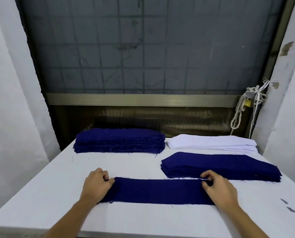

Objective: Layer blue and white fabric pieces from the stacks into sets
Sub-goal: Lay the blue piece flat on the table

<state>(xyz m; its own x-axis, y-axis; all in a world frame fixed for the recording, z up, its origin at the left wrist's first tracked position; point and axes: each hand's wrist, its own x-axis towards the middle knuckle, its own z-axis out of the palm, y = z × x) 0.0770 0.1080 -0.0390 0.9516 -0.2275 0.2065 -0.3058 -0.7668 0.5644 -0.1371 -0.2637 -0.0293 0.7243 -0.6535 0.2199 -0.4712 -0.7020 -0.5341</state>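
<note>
A long dark blue fabric piece (157, 190) lies flat across the near middle of the white table (61, 177). My left hand (97, 184) pinches its left end and my right hand (218, 188) pinches its right end. A thick stack of blue pieces (120, 140) sits at the back left. At the back right lies a stack of white pieces (211, 142). Just in front of the white stack, a lower pile of blue pieces (220, 166) lies beyond my right hand.
A dark window with a metal sill (139, 99) stands behind the table. White cords and a brass padlock (247, 103) hang at the right of the frame. Two small dark scraps (287, 205) lie near the table's right edge. White walls flank both sides.
</note>
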